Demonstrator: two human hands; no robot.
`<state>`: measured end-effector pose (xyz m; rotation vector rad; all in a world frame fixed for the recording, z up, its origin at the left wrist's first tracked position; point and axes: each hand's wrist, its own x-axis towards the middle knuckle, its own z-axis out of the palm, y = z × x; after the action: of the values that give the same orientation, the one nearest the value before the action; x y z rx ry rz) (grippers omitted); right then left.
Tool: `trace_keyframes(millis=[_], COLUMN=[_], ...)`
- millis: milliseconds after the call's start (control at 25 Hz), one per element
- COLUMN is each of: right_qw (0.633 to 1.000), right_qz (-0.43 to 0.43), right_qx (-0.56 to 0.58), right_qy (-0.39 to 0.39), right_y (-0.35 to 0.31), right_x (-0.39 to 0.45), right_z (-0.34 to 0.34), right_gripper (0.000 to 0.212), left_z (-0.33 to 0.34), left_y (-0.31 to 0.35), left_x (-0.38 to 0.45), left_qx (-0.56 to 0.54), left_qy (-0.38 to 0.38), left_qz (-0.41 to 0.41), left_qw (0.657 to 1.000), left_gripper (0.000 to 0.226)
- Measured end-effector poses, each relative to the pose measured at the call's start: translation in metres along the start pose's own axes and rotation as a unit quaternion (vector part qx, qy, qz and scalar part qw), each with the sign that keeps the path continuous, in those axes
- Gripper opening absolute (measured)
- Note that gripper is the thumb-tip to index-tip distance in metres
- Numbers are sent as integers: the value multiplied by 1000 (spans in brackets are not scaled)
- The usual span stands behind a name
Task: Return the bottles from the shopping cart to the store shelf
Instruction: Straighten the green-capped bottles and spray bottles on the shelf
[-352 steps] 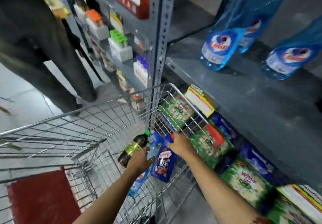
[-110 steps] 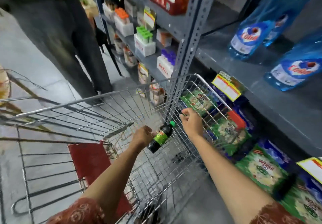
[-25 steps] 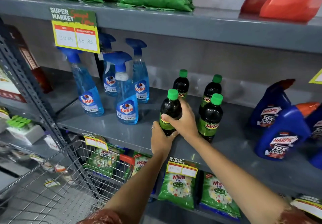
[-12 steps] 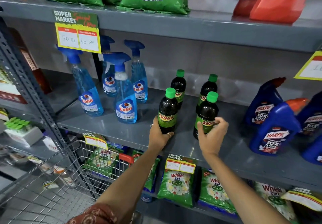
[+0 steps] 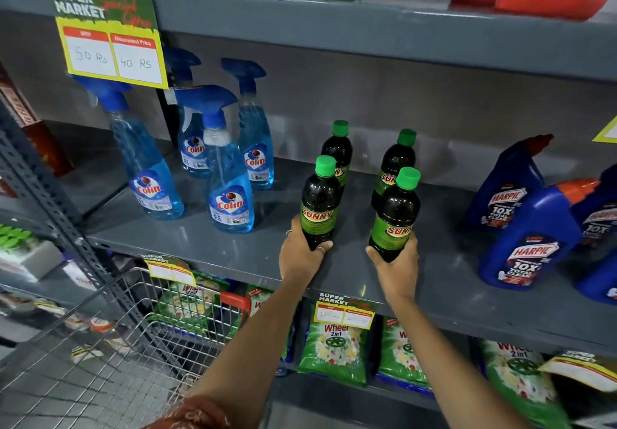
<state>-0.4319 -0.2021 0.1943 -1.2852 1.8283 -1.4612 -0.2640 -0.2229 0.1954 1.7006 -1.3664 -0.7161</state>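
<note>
Closest to me, low on the left, I see the wire shopping cart (image 5: 110, 345), and I can't make out any bottle in the part of its basket that shows. Both my forearms reach up from the bottom edge to the grey store shelf (image 5: 207, 245). My left hand (image 5: 302, 258) has its fingers curled around the base of the front-left Sunny bottle (image 5: 320, 204), which stands upright on the shelf near its front edge. My right hand (image 5: 397, 268) cups the bottom of the front-right Sunny bottle (image 5: 394, 218), fingers wrapped on its lower label; that one is upright too. Just behind them stand two more dark bottles with green caps (image 5: 339, 151), one behind each. To the left on the same shelf sit four blue Colin spray bottles (image 5: 230, 194), and to the right the blue Harpic bottles (image 5: 531, 245). Above the sprays hangs a yellow price tag (image 5: 113, 51) from the upper shelf
</note>
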Motion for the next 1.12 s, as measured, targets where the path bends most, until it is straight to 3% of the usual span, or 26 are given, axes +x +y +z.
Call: trace_keyframes(millis=[200, 320, 400, 560, 720, 840, 960, 1120], right_qw=[1000, 1000, 999, 980, 977, 963, 958, 963], right_qz=[-2, 13, 7, -138, -197, -259, -266, -209], right_qx=[2, -14, -19, -67, -71, -66, -38, -20], right_qy=[9, -5, 35, 127, 47, -27, -101, -171], right_y=[-1, -3, -7, -14, -38, -57, -73, -91], right_x=[-2, -7, -21, -49, -57, -67, -76, -78], right_z=[0, -1, -1, 5, 23, 53, 91, 143], right_gripper=[77, 94, 101, 64, 30, 20, 21, 39], left_z=[-1, -2, -7, -33, -80, -116, -148, -182], left_y=[-1, 1, 0, -16, -43, -57, -68, -90], left_x=[0, -2, -5, -11, -12, 1, 20, 46], left_qx=[1, -9, -54, -61, 57, 79, 51, 36], left_qy=[-4, -11, -29, 19, 141, 208, 252, 277], left_qz=[9, 9, 21, 69, 120, 86, 41, 17], left_qw=[1000, 1000, 998, 996, 981, 971, 966, 960], left_gripper=[70, 74, 78, 63, 35, 27, 29, 43])
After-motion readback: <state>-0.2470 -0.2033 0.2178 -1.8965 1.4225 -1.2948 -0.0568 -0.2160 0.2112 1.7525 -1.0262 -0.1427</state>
